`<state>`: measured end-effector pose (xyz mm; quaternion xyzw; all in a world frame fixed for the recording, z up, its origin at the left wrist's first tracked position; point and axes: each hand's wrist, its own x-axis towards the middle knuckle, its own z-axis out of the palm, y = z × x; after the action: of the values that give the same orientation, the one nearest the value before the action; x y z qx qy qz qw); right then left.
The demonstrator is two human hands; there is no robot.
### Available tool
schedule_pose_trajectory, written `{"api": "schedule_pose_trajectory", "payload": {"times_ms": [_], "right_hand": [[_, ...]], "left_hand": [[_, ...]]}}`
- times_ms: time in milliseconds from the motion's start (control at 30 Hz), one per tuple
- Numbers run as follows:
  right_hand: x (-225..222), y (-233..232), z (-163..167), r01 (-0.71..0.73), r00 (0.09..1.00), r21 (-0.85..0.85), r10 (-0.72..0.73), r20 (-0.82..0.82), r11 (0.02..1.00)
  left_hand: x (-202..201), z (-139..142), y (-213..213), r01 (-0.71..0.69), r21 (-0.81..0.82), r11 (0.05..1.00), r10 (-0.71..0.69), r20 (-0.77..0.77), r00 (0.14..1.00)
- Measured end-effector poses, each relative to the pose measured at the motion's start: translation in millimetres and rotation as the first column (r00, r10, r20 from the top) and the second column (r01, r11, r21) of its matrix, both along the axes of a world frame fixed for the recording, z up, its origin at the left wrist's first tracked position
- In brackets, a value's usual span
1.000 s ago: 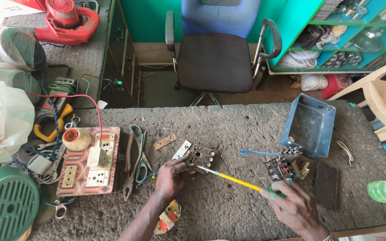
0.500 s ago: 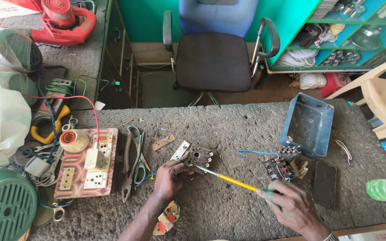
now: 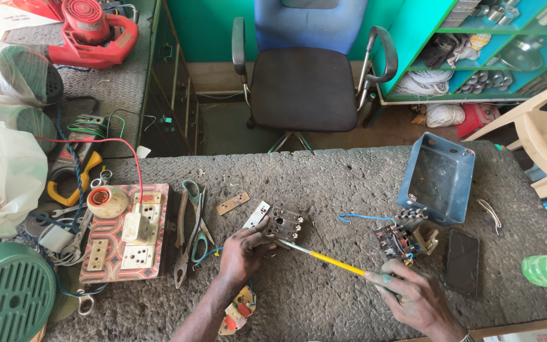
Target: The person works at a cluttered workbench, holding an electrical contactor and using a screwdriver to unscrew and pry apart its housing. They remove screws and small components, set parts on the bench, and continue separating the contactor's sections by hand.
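The dark switch block (image 3: 284,225) sits mid-bench (image 3: 324,183), tilted terminals-up in the left hand (image 3: 243,250)'s closed grip to meet the yellow screwdriver (image 3: 327,259), gripped tight by the right hand (image 3: 413,297), beside pliers (image 3: 182,244) and a blue metal box (image 3: 437,179).

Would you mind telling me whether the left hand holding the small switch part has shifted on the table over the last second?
No. The left hand still grips the switch part just right of the scissors, as before; only the camera drifted slightly.
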<state>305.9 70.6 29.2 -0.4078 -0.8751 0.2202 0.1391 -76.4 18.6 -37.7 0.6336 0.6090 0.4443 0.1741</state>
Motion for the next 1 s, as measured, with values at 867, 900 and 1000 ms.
{"api": "schedule_pose_trajectory", "payload": {"times_ms": [867, 900, 1000], "right_hand": [[-74, -18, -13, 0.095, 0.995, 0.29, -0.089, -0.035, 0.952], [-87, -17, -12, 0.05, 0.993, 0.345, -0.01, -0.116, 0.937], [-139, -11, -13, 0.049, 0.965, 0.306, 0.034, -0.261, 0.951]], "left_hand": [[-1, 3, -1, 0.017, 0.045, 0.999, -0.015, -0.035, 0.999], [-1, 3, -2, 0.02, 0.046, 0.999, -0.019, -0.023, 1.0], [-2, 5, -2, 0.023, 0.077, 0.997, -0.025, 0.026, 0.999]]}}
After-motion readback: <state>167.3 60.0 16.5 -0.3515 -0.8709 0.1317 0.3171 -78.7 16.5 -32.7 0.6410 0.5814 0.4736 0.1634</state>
